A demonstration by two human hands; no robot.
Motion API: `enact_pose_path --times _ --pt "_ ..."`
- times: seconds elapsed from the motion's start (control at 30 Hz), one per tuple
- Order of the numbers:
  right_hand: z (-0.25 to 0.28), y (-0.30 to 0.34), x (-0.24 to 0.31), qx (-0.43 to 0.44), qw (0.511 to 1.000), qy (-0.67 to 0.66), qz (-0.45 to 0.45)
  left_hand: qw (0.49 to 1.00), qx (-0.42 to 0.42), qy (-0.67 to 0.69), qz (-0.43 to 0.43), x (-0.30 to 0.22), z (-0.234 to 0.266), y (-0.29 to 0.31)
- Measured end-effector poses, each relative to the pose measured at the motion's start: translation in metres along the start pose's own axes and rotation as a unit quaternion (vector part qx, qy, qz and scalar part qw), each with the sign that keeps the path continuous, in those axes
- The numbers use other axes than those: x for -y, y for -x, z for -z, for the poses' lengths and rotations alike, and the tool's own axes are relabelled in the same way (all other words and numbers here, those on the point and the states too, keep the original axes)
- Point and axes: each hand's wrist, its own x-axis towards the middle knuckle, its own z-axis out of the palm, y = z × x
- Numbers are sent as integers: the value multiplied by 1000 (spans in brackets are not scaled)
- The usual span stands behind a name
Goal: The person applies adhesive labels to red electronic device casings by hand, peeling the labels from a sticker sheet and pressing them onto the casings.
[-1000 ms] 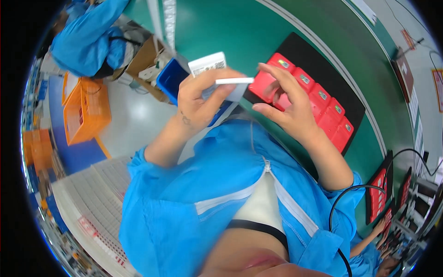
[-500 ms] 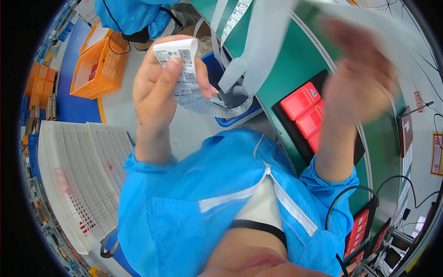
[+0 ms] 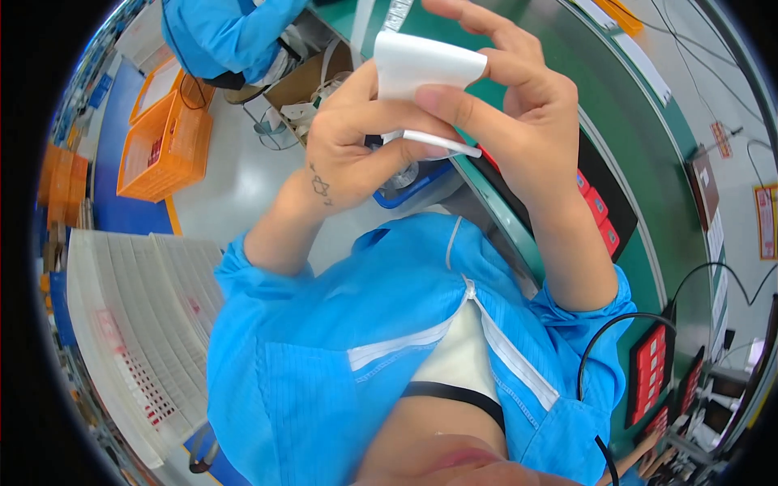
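Note:
Both my hands are raised together over the edge of the green workbench (image 3: 559, 49), holding a strip of white labels (image 3: 425, 63). My left hand (image 3: 348, 150) is closed on a folded part of it, and a lower edge sticks out by the thumb. My right hand (image 3: 527, 113) pinches the strip's right side between thumb and forefinger, its other fingers lifted. The strip's blank side faces me. Below the hands stands a blue bin (image 3: 417, 188) with clear and pale material inside, partly hidden by my left hand.
Red devices (image 3: 596, 206) lie on a black mat to the right, partly behind my right forearm. At left are orange crates (image 3: 182, 162) and stacked white trays (image 3: 121, 324). A person in blue (image 3: 227, 40) sits beyond, near a cardboard box (image 3: 304, 93).
My right hand has swung in from the right and now grips the label strip beside my left. The left hand has moved right, and the wide pale backing band is gone from above the bench.

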Motion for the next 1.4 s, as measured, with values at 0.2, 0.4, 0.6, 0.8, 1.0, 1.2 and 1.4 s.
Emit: enact_pose_path --times 0.2,0.4,0.6,0.8,1.0,1.2,1.4 --pt "-1 44 -25 -86 954 -277 -72 971 181 34 -153 9 -33 -20" --pt "68 140 -80 -181 945 185 -198 925 132 176 309 69 -76 8" --pt "113 231 -153 -152 867 349 -322 884 7 253 394 146 -84 5" --pt "119 236 -152 -178 882 301 -316 874 28 222 431 164 -98 15" --pt "125 240 -166 -308 887 121 -322 891 92 202 395 168 -89 11" --pt "123 244 -167 -297 884 96 -348 885 72 222 402 165 -91 11" --pt "120 243 -169 -337 876 122 -322 892 26 218 396 165 -93 11"
